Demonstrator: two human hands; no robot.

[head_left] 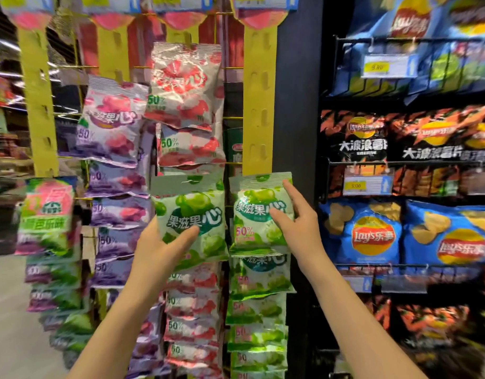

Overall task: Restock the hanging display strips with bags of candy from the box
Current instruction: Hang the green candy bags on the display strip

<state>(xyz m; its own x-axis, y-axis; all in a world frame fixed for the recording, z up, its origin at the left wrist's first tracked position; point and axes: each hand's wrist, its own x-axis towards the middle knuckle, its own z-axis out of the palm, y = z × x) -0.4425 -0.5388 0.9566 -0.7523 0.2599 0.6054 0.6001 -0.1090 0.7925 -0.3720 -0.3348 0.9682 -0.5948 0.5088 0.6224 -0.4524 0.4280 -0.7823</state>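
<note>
This is a shop. A dark post (297, 132) stands in the middle. To its right, black wire racks (400, 265) hold big chip bags (361, 233) (blue ones and black ones) with yellow price tags (368, 184). At the far left the floor (6, 310) looks pale and the shelves (3, 110) are blurry.

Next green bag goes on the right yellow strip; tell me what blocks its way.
Nothing visible blocks it. The left hand holds a green bag; the yellow strip is bare above the top hung bag, which the right hand touches.
</note>
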